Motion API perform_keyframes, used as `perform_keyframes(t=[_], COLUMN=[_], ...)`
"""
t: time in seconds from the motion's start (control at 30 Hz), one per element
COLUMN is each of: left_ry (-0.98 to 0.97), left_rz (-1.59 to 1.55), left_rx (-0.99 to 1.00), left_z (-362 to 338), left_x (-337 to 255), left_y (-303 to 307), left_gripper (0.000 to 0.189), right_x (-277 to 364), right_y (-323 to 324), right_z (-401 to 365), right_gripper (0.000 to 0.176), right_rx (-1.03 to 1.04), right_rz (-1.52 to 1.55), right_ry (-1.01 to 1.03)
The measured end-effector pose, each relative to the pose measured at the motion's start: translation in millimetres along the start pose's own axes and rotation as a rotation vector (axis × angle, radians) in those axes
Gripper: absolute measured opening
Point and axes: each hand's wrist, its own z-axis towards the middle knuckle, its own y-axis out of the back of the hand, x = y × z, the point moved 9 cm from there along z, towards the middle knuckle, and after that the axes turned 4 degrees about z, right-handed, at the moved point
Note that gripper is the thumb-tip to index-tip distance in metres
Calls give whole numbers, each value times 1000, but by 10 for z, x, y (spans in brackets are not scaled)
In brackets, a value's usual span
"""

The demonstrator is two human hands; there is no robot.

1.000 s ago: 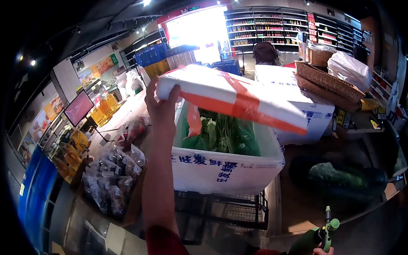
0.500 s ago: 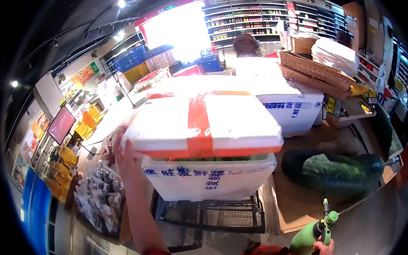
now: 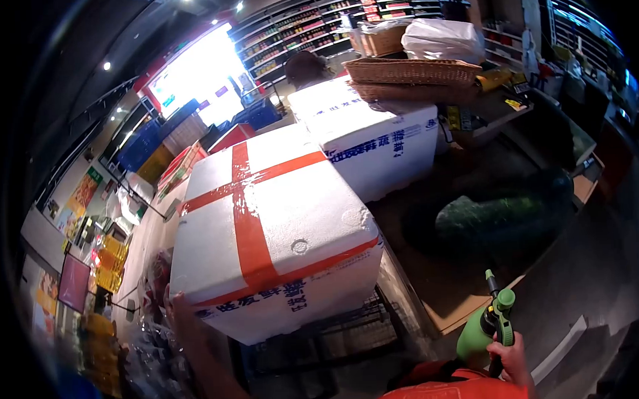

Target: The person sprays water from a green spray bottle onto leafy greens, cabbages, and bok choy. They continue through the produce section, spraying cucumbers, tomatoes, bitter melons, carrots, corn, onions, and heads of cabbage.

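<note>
A white foam box (image 3: 336, 287) with blue printing sits on a black wire cart (image 3: 352, 335). Its foam lid (image 3: 298, 200), crossed by red tape, lies on top. At the lid's near left corner, my left hand (image 3: 186, 324) grips the edge; its fingers are dark and partly blurred. In my right hand (image 3: 509, 358) is a green pump spray bottle (image 3: 473, 335), held upright by the handle with its nozzle pointing away from me.
Behind stands another white foam box (image 3: 388, 151) with a wicker basket (image 3: 413, 73) on it. Large dark green winter melons (image 3: 496, 218) lie on cardboard at the right. Plastic-bagged goods (image 3: 153, 363) are beside my left arm. Bottle shelves (image 3: 292, 31) line the back.
The lid, raised and tilted before with a gap showing beneath, now lies down on the box. My left hand has gone lower with it. The view has turned right; my right hand keeps the sprayer.
</note>
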Motion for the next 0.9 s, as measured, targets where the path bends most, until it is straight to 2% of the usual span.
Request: perform_keyframes(t=[0.1,0.2,0.27,0.37,0.43,0.5,0.57,0.67,0.7,0.8,0.83,0.87,0.9], left_ry=[-185,19,223,356,251,267,397,-193,-187,-233,-220,-207,-237], left_rz=[256,-60,-267,-418,-282,-146,-9,745,537,531,633,737,689], left_rx=[-21,-34,-61,-81,12,97,179,-134,-62,136,227,320,362], left_z=[-68,-19,-33,-63,-6,42,155,253,337,381,351,291,221], left_x=[105,-314,-267,-357,-329,-196,-255,-1180,-1333,-1860,-1986,-2037,-2054], left_y=[-5,-72,-99,-138,-143,-137,-129,-99,-231,-901,-1167,-1400,-1571], left_gripper=[15,22,28,37,45,50,52,52,50,48,44,42,40], right_x=[-6,-12,-30,-44,-23,-42,-46,-62,-63,-50,-46,-43,-41], right_y=[63,109,110,108,84,102,126,156,184,284,309,350,395], right_z=[1,-2,-21,-28,-48,-50,-71,-120,-127,-199,-216,-233,-251], right_gripper=[23,23,21,21,21,21,20,20,20,20,21,20,20], right_rx=[20,1,12,32,51,48,52,53,52,15,2,-12,-24], right_rz=[20,25,34,2,-1,-12,-22,-6,1,-18,-29,-14,1], right_ry=[16,34,25,32,26,41,42,37,42,37,32,31,28])
